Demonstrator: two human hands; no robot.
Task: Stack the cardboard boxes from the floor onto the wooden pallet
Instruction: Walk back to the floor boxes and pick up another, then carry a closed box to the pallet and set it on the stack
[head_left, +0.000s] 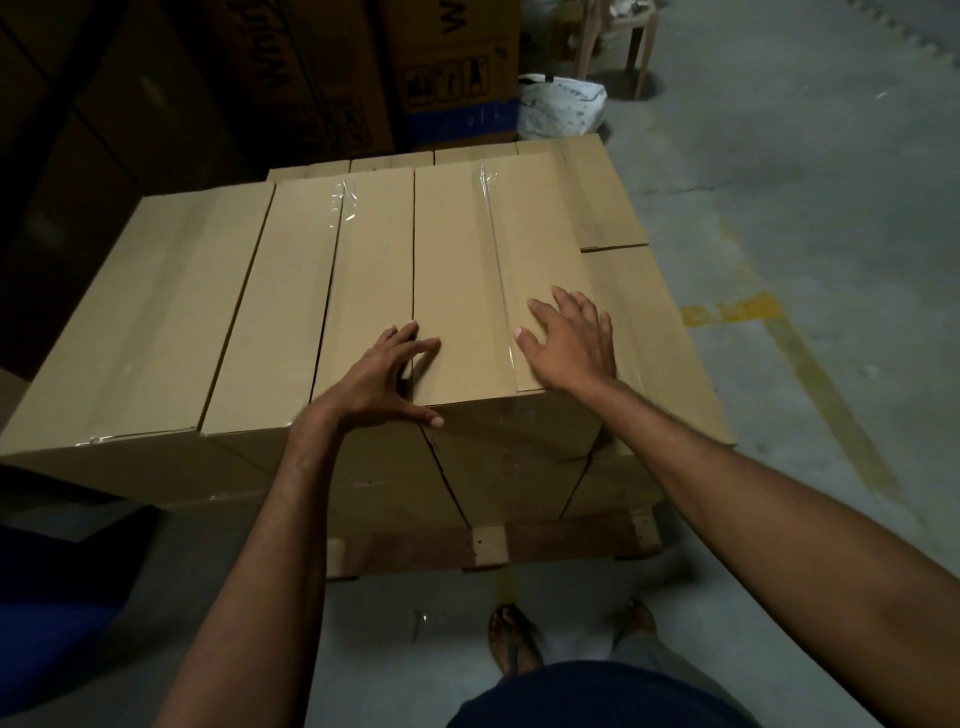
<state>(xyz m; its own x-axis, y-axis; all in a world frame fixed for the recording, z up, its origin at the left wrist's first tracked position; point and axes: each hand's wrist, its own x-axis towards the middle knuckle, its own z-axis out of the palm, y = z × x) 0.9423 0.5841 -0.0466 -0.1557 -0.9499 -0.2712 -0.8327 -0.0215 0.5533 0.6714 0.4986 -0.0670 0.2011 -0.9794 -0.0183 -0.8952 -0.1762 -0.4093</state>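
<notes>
Several long tan cardboard boxes lie side by side in a stack on the wooden pallet (566, 540). The rightmost top box (467, 270), sealed with clear tape, lies nearest my hands. My left hand (387, 376) rests at its near left corner, fingers spread over the top and thumb on the front edge. Flat on the same box's top, near its right edge, lies my right hand (571, 345) with straight fingers. A lower box (654, 332) sticks out to the right beneath it.
Tall printed cartons (447, 62) stand behind the stack, with a white sack (561, 106) and a chair (618, 36) beside them. Grey concrete floor with a yellow line (810, 374) stretches to the right. My feet (511, 642) stand just before the pallet. A blue object (47, 613) is at lower left.
</notes>
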